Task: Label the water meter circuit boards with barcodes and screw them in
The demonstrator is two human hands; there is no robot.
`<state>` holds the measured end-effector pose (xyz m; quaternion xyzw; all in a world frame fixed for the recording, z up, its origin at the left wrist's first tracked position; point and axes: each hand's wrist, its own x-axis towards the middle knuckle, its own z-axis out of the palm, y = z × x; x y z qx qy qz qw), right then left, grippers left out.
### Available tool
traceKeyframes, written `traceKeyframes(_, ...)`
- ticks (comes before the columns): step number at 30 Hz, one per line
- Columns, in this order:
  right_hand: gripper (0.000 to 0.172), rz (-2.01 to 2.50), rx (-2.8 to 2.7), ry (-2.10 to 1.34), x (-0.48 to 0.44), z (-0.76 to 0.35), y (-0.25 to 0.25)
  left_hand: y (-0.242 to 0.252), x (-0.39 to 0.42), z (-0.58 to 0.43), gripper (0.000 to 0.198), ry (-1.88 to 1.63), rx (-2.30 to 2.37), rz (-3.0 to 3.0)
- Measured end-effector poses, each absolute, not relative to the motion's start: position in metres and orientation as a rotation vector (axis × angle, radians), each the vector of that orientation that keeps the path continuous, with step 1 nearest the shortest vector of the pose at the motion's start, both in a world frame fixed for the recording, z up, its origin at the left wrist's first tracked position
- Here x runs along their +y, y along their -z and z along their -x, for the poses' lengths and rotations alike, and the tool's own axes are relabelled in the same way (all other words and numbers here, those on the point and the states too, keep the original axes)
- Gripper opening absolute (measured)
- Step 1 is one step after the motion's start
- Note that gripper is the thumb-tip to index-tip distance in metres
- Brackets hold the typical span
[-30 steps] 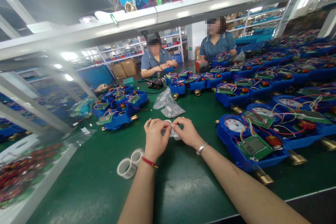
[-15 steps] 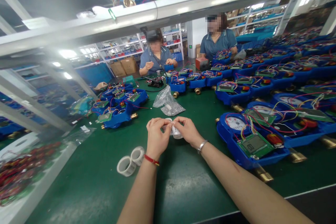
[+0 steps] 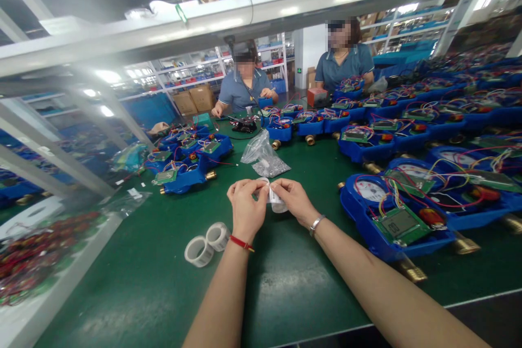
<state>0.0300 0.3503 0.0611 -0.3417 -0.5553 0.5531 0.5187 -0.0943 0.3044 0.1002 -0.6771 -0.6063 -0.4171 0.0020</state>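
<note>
Both my hands meet over the green tabletop (image 3: 163,288) around a small roll of white labels (image 3: 279,206). My left hand (image 3: 249,206) pinches the label strip (image 3: 264,187) between thumb and fingers. From the other side my right hand (image 3: 294,200) grips the roll and strip with its fingertips pressed together. Printed marks show on the strip, too small to read. Two more label rolls, a left one (image 3: 198,252) and a right one (image 3: 218,236), lie touching each other beside my left wrist. Beyond my hands rests a clear plastic bag (image 3: 271,166) of small grey parts.
Blue water meters with wired circuit boards and brass fittings (image 3: 397,223) fill the right side. Another meter group (image 3: 190,176) stands at left. A white tray (image 3: 87,261) holds red-wired parts. Two co-workers sit opposite, under an overhead shelf (image 3: 261,8).
My hands stay together on the label roll, with more of the strip showing between them. The seated co-worker at left has lowered one hand to the table. The view has shifted slightly.
</note>
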Motion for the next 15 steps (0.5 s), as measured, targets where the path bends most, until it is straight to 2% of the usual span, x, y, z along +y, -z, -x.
traceKeyframes(6,0.027,0.810,-1.380,-1.335,0.3491,-0.0331,-0.0652,-0.1015,0.3047,0.0985,0.010,1.256,-1.905,2.118)
traceKeyframes(15,0.036,0.802,-1.297,-1.457,0.3483,-0.0298,-0.0656,-0.0984,0.3079,0.1032,0.011,1.243,-1.943,2.135)
